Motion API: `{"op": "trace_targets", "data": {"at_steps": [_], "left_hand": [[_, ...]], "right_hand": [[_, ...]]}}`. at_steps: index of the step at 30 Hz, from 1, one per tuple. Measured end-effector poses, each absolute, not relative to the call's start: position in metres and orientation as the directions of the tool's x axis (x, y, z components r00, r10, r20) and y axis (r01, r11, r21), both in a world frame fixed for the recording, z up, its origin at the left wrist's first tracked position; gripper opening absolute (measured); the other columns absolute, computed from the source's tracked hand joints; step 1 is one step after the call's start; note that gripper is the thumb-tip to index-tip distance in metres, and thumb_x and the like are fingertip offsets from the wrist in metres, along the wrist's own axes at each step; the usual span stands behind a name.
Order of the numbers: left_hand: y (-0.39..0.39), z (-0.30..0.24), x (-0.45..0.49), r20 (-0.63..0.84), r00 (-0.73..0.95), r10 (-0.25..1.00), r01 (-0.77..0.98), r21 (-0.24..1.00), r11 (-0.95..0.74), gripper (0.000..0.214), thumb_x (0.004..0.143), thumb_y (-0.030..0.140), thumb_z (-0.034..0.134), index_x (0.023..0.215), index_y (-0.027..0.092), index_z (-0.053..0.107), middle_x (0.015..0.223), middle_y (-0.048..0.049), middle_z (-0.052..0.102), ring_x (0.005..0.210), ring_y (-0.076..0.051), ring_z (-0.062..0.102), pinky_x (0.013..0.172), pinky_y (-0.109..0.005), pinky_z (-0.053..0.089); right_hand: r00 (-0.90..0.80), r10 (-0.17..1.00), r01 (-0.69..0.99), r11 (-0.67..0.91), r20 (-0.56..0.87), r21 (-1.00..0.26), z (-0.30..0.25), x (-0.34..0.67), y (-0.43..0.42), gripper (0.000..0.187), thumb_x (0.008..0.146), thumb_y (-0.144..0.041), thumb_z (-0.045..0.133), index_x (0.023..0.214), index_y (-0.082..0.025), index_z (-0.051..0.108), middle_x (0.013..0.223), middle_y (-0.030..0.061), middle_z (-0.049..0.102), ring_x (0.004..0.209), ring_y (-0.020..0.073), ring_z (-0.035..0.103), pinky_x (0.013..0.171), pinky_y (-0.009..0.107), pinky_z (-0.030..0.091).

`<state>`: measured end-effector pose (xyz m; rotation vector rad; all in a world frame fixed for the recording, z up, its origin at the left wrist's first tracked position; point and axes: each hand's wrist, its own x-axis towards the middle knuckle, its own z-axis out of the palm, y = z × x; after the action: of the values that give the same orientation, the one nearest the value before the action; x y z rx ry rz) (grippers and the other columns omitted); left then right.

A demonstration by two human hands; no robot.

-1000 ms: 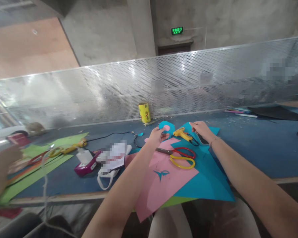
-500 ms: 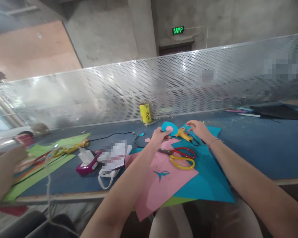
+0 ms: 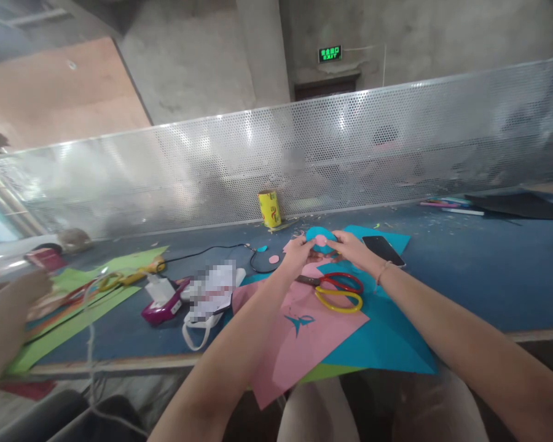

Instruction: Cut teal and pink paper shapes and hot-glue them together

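Both my hands meet over the blue table, pinching a small blue paper cut-out (image 3: 321, 235) that has a pink oval stuck on it. My left hand (image 3: 298, 253) grips its left edge and my right hand (image 3: 350, 247) grips its right edge. Under and before my hands lie a pink paper sheet (image 3: 295, 334) and a blue paper sheet (image 3: 387, 331). On these sheets rest red-handled scissors (image 3: 338, 282) and yellow-handled scissors (image 3: 338, 301). The yellow glue gun is hidden behind my right hand.
A black phone (image 3: 383, 250) lies on the blue sheet right of my hands. A yellow can (image 3: 269, 209) stands by the perforated metal screen (image 3: 396, 153). At the left are a magenta box (image 3: 162, 305), green paper (image 3: 74, 319), a black cable (image 3: 212, 250) and another person's hand (image 3: 4, 319).
My right hand left the yellow glue gun and moved left to join my left hand on the blue cut-out. The phone it covered now shows.
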<state>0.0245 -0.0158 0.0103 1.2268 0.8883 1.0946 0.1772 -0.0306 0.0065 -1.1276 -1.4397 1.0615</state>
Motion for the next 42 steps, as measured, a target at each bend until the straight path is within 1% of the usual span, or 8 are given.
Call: {"op": "trace_targets", "data": {"at_steps": [8,11,16,21,24,30,34,42], "left_hand": [[0.012,0.001,-0.002,0.264,-0.048,0.963,0.296,0.925,-0.238,0.016,0.069,0.016,0.059,0.052,0.019,0.057,0.052,-0.0028,0.058,0.055,-0.015,0.058,0.055,-0.022,0.045],[0.014,-0.003,-0.008,0.37,-0.011,0.929,0.553,0.777,-0.302,0.02,0.058,0.007,0.062,0.045,0.021,0.055,0.053,-0.0042,0.059,0.07,-0.021,0.061,0.066,-0.024,0.045],[0.008,0.0,0.0,0.536,0.159,0.829,0.552,0.648,-0.525,0.025,0.057,-0.001,0.053,0.059,0.022,0.063,0.076,-0.005,0.067,0.082,-0.021,0.06,0.079,-0.028,0.042],[-0.014,0.01,0.008,0.677,0.155,0.719,0.681,0.454,-0.575,0.013,0.075,0.021,0.054,0.064,0.02,0.061,0.068,-0.0058,0.062,0.079,-0.022,0.057,0.09,-0.037,0.036],[-0.021,0.01,0.013,0.737,0.142,0.661,0.691,0.404,-0.599,0.017,0.073,0.036,0.062,0.078,0.02,0.061,0.087,-0.0088,0.062,0.095,-0.026,0.054,0.093,-0.04,0.033],[-0.01,-0.002,0.023,0.672,0.083,0.736,0.436,0.64,-0.633,0.049,0.062,0.036,0.073,0.103,0.019,0.053,0.107,-0.0098,0.057,0.101,-0.022,0.053,0.086,-0.032,0.041],[-0.003,-0.005,0.024,0.528,0.054,0.847,0.289,0.804,-0.52,0.036,0.062,0.034,0.073,0.089,0.016,0.056,0.083,-0.0026,0.06,0.078,-0.016,0.055,0.069,-0.027,0.043],[-0.001,-0.005,0.021,0.476,0.116,0.872,0.144,0.86,-0.489,0.031,0.068,0.043,0.063,0.057,0.016,0.052,0.051,0.004,0.047,0.051,-0.009,0.045,0.05,-0.022,0.037]], "right_hand": [[0.075,0.962,0.216,0.242,0.264,-0.946,0.009,0.183,-0.027,0.01,0.078,-0.013,0.055,0.071,-0.019,0.053,0.065,0.0009,0.064,0.055,0.0135,0.062,0.055,0.024,0.053],[0.084,0.96,0.244,0.24,0.267,-0.94,0.011,0.185,-0.028,0.009,0.078,-0.011,0.053,0.073,-0.019,0.053,0.065,0.0009,0.064,0.054,0.0133,0.062,0.055,0.024,0.052],[0.027,0.952,0.305,0.283,0.305,-0.909,0.009,0.186,-0.027,0.008,0.078,-0.016,0.056,0.072,-0.02,0.052,0.063,0.0002,0.063,0.057,0.0157,0.064,0.055,0.026,0.052],[-0.057,0.93,0.375,0.357,0.363,-0.855,0.009,0.184,-0.031,0.013,0.08,-0.022,0.055,0.069,-0.02,0.048,0.061,-0.0013,0.061,0.057,0.0157,0.064,0.053,0.024,0.052],[-0.071,0.928,0.388,0.363,0.365,-0.847,0.008,0.181,-0.033,0.012,0.081,-0.021,0.053,0.07,-0.02,0.049,0.062,-0.0012,0.06,0.056,0.0149,0.064,0.051,0.023,0.051],[-0.143,0.913,0.308,0.408,0.383,-0.859,0.004,0.179,-0.03,0.016,0.08,-0.025,0.055,0.068,-0.02,0.046,0.065,-0.002,0.056,0.06,0.0158,0.065,0.054,0.025,0.053],[-0.176,0.908,0.297,0.416,0.379,-0.859,0.003,0.177,-0.03,0.011,0.08,-0.026,0.055,0.072,-0.019,0.05,0.069,-0.001,0.058,0.063,0.0161,0.064,0.057,0.028,0.055],[-0.194,0.91,0.298,0.412,0.368,-0.861,0.006,0.177,-0.033,0.007,0.079,-0.024,0.054,0.074,-0.019,0.053,0.071,-0.0003,0.059,0.063,0.0154,0.064,0.06,0.029,0.055]]}}
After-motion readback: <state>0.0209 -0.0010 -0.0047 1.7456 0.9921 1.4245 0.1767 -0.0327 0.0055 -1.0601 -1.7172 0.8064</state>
